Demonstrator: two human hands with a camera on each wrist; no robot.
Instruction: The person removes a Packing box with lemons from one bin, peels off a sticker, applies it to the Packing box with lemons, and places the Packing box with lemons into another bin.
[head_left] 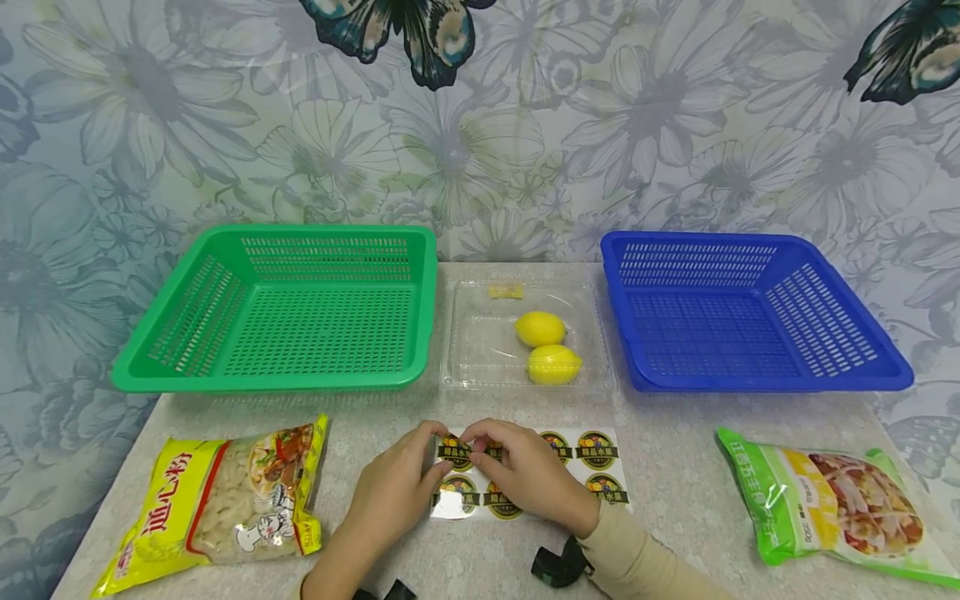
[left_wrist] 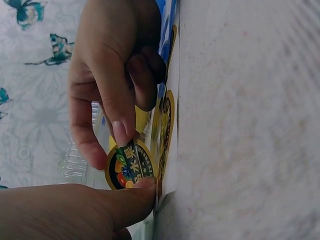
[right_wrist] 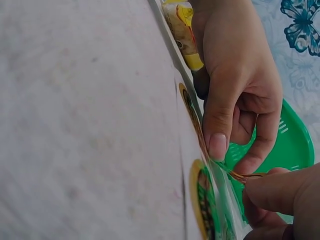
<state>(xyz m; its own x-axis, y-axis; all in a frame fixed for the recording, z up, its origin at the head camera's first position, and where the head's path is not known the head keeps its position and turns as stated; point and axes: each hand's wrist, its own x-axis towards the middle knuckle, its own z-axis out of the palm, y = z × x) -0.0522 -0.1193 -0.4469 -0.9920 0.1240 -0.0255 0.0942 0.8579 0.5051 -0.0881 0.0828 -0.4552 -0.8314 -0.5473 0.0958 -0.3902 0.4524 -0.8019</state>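
A round black-and-gold sticker (left_wrist: 120, 167) with fruit printed on it stands lifted from the white sticker sheet (head_left: 551, 508), between the two hands. With curled thumb and forefinger, my right hand (head_left: 525, 467) pinches it by the edge. My left hand (head_left: 393, 479) holds the opposite edge, thumb and forefinger close to the sheet; its forefinger is hidden in the left wrist view. More round stickers (head_left: 596, 450) in rows lie on the sheet. Behind it, a clear plastic clamshell box (head_left: 480, 333) holds two yellow lemons (head_left: 555, 365) and carries a small yellow label (head_left: 506, 291).
A green basket (head_left: 427, 317) stands back left and a blue basket (head_left: 626, 333) back right. Yellow-wrapped food (head_left: 247, 492) lies front left, a green-and-white food bag (head_left: 840, 508) front right. Black straps (head_left: 558, 567) show near the wrists. A floral wall (head_left: 510, 150) rises behind the table.
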